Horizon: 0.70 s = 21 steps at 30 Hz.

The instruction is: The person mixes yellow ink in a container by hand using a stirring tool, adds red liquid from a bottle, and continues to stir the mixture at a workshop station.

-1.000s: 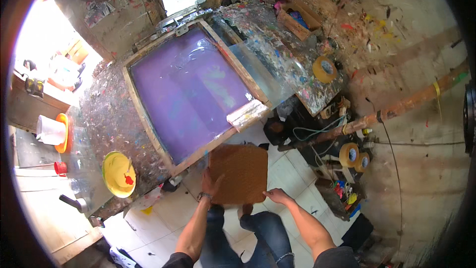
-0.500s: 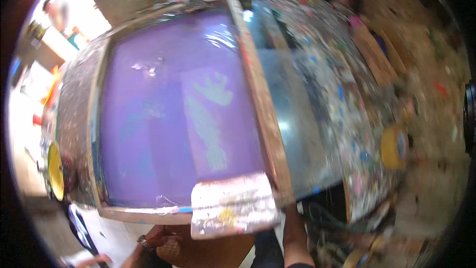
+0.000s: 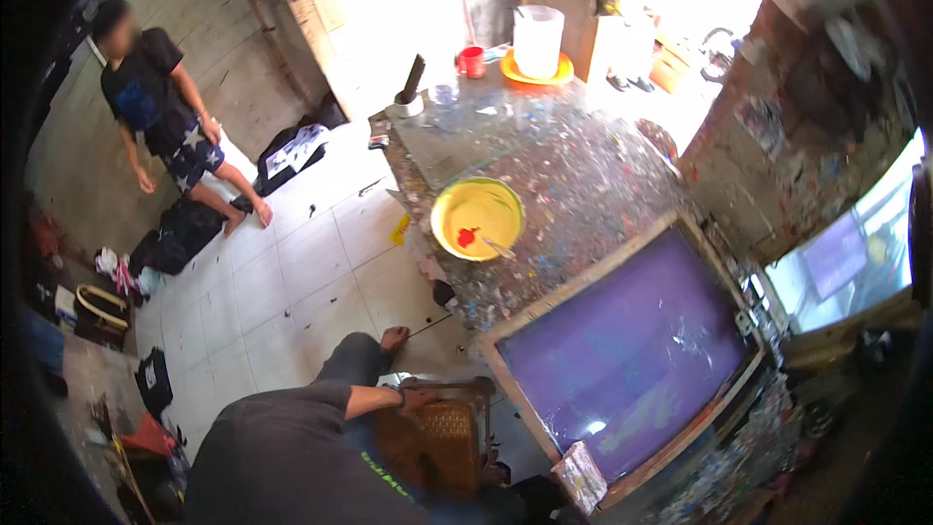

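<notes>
My left hand (image 3: 415, 402), with a band at its wrist, is closed on the edge of a wooden chair (image 3: 434, 437) with a woven cane seat. By the chair's right side a small dark patch of skin (image 3: 497, 472) may be my right hand; its fingers are hidden. To the right of the chair lies a wood-framed printing screen (image 3: 632, 350) with purple mesh, tilted in view and touched by neither hand. A pale, paint-stained piece (image 3: 581, 476) covers its near corner. My dark-shirted body (image 3: 282, 447) fills the lower middle.
On the paint-spattered table (image 3: 573, 165) stand a yellow bowl (image 3: 466, 196) with red and yellow paint, a white bucket (image 3: 537, 42) on an orange plate, a red mug (image 3: 471, 61) and a black-handled brush (image 3: 412, 81). A person (image 3: 155, 97) stands at the left wall. Dark bags (image 3: 180, 233) lie on the floor.
The view has swung left and tilted, so the screen now sits at the right. The bowl, the floor and the standing person show more fully. My left hand stays at the chair.
</notes>
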Tool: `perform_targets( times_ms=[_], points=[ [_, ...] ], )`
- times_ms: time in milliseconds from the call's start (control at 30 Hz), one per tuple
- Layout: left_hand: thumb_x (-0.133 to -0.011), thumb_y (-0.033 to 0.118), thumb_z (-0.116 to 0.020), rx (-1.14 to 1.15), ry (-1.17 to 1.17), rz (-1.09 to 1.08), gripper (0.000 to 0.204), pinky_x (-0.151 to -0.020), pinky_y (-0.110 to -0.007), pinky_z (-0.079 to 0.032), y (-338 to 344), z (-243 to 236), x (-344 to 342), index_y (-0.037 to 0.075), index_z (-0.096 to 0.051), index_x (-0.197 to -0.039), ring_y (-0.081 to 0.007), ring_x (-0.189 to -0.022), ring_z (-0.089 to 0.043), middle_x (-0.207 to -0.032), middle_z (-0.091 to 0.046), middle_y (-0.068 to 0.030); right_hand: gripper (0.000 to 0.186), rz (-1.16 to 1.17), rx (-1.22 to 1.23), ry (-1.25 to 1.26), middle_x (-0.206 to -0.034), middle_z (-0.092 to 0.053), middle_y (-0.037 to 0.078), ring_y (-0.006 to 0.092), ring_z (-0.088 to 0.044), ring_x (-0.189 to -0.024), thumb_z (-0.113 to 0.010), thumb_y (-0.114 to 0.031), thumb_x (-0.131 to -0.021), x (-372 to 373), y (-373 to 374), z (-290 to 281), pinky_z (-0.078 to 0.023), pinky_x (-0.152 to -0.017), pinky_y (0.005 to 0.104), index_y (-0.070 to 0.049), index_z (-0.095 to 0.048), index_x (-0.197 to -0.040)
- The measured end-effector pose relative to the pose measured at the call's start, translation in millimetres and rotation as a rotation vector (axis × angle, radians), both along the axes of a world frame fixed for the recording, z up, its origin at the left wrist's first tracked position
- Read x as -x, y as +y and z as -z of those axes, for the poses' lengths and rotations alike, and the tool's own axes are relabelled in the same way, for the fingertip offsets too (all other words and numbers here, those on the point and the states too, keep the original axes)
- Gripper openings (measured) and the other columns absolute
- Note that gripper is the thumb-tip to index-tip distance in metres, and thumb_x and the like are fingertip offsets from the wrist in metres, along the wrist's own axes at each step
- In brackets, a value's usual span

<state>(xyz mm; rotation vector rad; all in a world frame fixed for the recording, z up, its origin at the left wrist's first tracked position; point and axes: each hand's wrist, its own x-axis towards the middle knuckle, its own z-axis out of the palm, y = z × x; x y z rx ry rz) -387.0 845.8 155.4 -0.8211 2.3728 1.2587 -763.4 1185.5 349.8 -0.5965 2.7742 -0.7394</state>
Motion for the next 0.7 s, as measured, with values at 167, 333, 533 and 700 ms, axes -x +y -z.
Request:
perform_targets(
  times_ms=[167,333,533,700],
  points=[
    [-0.081,0.043,-0.068,-0.027,-0.293,-0.243,0.067,-0.093,-0.051,-0.048,-86.4,-143.7,65.6,0.009,-0.049,-0.136,-0.0416,-0.114,-0.057,-0.134,-0.052,-0.0251,0.028,-0.162,0.300,-0.306,-0.098,-0.065,0.017,0.0288,-0.063,-0.088,-0.063,-0.019,-0.093,-42.1,-136.8,-188.7,-0.052,-0.080,0.0375,0.000,-0.068,-0.113],
    [-0.092,0.024,-0.056,-0.235,0.414,-0.809,0.033,-0.090,-0.039,-0.050,-173.0,-349.7,58.7,0.002,-0.062,-0.116,-0.0244,-0.107,-0.062,-0.114,-0.066,-0.0105,0.035,-0.572,0.570,-0.879,-0.106,-0.063,0.014,0.0260,-0.058,-0.096,-0.058,-0.027,-0.096,-89.1,-305.3,-252.9,-0.043,-0.096,0.0381,-0.006,-0.066,-0.123],
    [-0.097,0.019,-0.056,-0.336,0.696,-0.548,0.028,-0.091,-0.031,-0.047,-175.7,-372.0,23.5,0.002,-0.061,-0.118,-0.0135,-0.097,-0.061,-0.106,-0.067,-0.0037,0.017,-0.978,0.500,-0.699,-0.092,-0.067,0.011,0.0160,-0.064,-0.084,-0.053,-0.005,-0.094,-146.1,-455.5,-214.4,-0.049,-0.074,0.0290,0.006,-0.065,-0.099],
    [-0.093,0.009,-0.054,-0.329,0.887,-1.183,0.024,-0.087,-0.030,-0.049,-176.5,-336.3,-9.2,0.000,-0.063,-0.113,-0.0133,-0.096,-0.061,-0.102,-0.067,-0.0057,0.028,-0.632,0.657,-1.015,-0.104,-0.065,0.015,0.0227,-0.066,-0.086,-0.051,-0.013,-0.097,-94.6,-514.0,-149.2,-0.054,-0.075,0.0328,0.003,-0.059,-0.118]
  ],
)
